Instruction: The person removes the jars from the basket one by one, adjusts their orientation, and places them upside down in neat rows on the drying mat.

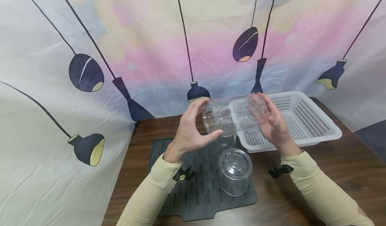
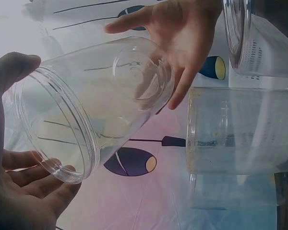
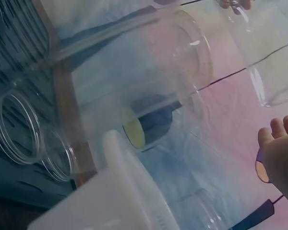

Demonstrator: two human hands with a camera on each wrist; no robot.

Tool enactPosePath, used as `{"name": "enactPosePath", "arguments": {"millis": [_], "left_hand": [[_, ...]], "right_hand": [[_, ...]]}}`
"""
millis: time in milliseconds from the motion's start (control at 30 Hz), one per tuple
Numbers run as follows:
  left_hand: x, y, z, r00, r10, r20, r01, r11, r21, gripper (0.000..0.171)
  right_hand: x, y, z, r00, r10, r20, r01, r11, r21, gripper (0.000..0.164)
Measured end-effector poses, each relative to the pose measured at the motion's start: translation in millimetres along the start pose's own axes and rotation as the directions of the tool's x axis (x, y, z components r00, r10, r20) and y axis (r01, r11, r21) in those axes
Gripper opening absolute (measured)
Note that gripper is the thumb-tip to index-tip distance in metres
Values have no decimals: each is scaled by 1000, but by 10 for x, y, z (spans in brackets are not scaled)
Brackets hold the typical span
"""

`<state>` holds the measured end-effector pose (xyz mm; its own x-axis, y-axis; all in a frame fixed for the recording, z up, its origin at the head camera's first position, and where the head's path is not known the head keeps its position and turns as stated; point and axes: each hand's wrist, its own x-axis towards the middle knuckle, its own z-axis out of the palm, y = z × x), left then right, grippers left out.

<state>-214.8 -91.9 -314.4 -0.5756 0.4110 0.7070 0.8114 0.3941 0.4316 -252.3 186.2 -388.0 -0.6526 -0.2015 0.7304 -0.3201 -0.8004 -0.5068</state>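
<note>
The jar point(image 1: 235, 115) lies sideways in mid-air at the basket's point(image 1: 311, 116) left, long axis pointing toward it — left hand point(image 1: 190, 132) gripping the rim, right hand point(image 1: 275, 125), nearer the basket, fingers extended at the base.

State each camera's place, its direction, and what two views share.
Head: on the head, looking forward-down at the held jar; left hand, right hand and sleeves show.
Left wrist: on that wrist, facing the held jar and backdrop; both hands show.
Right wrist: on that wrist, facing white basket and backdrop; part of right hand shows.
Shared: head and left wrist show the jar between both hands.
</note>
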Motion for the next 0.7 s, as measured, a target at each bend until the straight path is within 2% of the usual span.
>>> {"name": "enactPosePath", "arguments": {"millis": [200, 400, 700], "left_hand": [[-7, -9, 5, 1000, 5, 8, -5, 1000, -15, 90], [-7, -9, 4, 1000, 26, 13, -26, 1000, -17, 90], [-6, -7, -18, 1000, 19, 11, -19, 999, -26, 89]], "right_hand": [[-6, 76, 16, 999, 13, 35, -13, 1000, -12, 84], [-15, 136, -19, 997, 1, 78, -5, 998, 55, 83], [-17, 185, -18, 998, -8, 60, 0, 992, 127, 85]]}}
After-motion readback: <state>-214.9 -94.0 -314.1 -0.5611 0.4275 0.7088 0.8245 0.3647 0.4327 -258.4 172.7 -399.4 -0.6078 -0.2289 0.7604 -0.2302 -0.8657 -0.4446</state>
